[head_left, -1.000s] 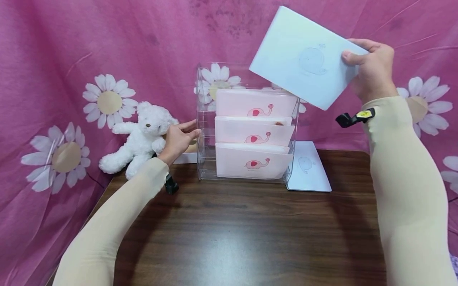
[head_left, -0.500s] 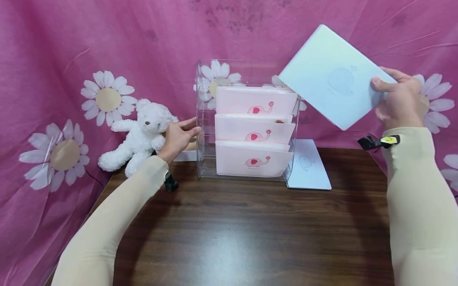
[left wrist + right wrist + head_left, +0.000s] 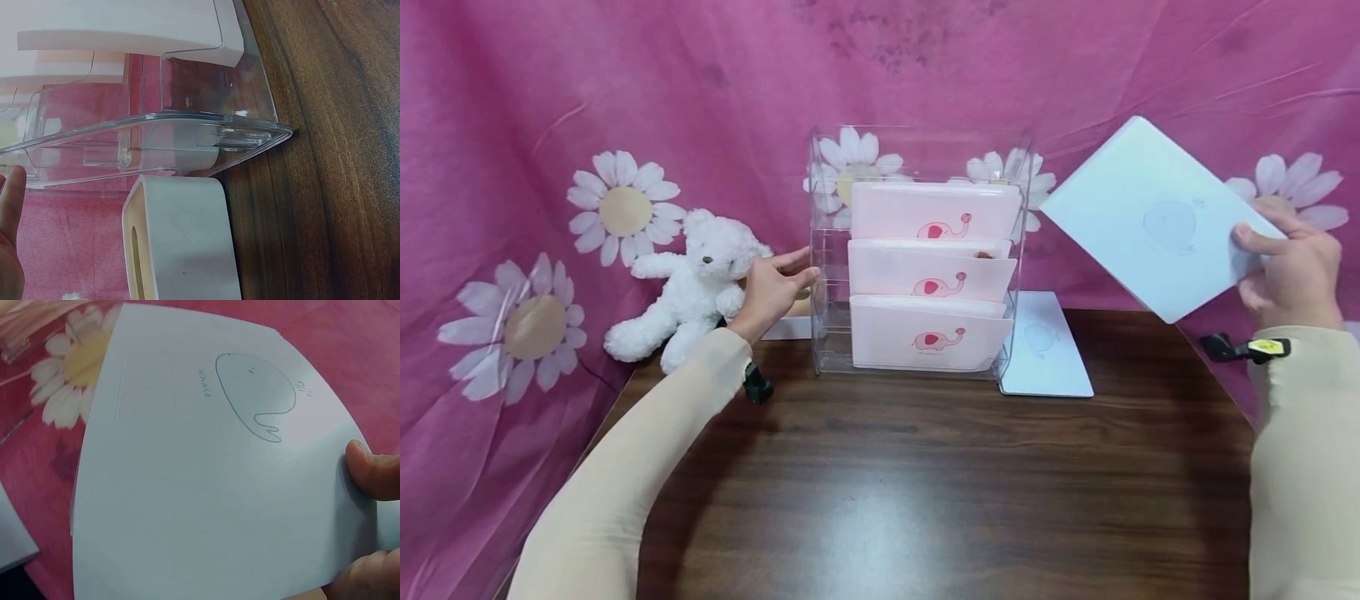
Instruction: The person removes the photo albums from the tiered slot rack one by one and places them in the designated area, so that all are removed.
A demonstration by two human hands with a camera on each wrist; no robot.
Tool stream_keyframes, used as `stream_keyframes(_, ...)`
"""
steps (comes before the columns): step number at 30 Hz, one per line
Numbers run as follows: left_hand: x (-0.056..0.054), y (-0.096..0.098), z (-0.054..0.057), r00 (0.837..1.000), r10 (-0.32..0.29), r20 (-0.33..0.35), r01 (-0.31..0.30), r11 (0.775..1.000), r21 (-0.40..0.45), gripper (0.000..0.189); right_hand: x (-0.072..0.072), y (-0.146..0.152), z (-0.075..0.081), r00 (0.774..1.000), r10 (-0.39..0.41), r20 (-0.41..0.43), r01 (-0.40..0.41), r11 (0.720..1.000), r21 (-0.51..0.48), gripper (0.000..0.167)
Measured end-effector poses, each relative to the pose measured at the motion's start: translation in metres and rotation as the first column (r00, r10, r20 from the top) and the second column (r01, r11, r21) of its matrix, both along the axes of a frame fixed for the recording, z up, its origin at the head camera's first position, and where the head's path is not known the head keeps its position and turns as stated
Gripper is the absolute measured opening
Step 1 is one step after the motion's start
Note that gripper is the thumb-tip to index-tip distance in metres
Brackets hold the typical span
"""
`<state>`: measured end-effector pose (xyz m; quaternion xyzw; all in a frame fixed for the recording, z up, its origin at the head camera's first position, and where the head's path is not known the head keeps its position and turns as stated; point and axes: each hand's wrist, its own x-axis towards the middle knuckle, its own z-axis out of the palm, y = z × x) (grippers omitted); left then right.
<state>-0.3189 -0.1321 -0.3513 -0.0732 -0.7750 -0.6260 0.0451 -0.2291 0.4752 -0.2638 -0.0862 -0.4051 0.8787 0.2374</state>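
Observation:
My right hand point(image 3: 1296, 267) grips a light blue booklet point(image 3: 1157, 217) by its right corner, thumb on the front cover. The booklet is raised and tilted, right of the rack; in the right wrist view its cover point(image 3: 206, 487) shows a whale outline and small lettering. My left hand point(image 3: 773, 290) rests its thumb and fingertips on the left side of a clear plastic rack point(image 3: 820, 342); one finger point(image 3: 11, 203) touches that side panel in the left wrist view. Pink booklets with a red elephant point(image 3: 932, 333) stand in the rack's three tiers.
Another light blue whale booklet point(image 3: 1045, 350) lies on the wooden table point(image 3: 880, 483) at the rack's right. A white teddy bear point(image 3: 700, 283) sits at the left, and a white box point(image 3: 187, 237) with a slot stands behind the rack's left side. A pink flowered curtain point(image 3: 910, 67) hangs behind.
My right hand has carried the light blue booklet right and down, away from the rack's top right corner. My left hand stays at the rack's side.

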Motion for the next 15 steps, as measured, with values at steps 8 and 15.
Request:
stream_keyframes(8, 0.001, -0.001, -0.002, 1.0, 0.001, 0.004, -0.001, 1.0, 0.006, 0.048, 0.012, 0.017, -0.032, 0.966, -0.081, 0.244, 0.03, 0.978, 0.208, 0.028)
stream_keyframes(15, 0.0, 0.001, -0.004, 1.0, -0.009, 0.01, 0.009, 1.0, 0.001, 0.05, 0.016, 0.028, -0.062, 0.937, -0.124, 0.327, 0.049, 0.973, 0.228, 0.033)
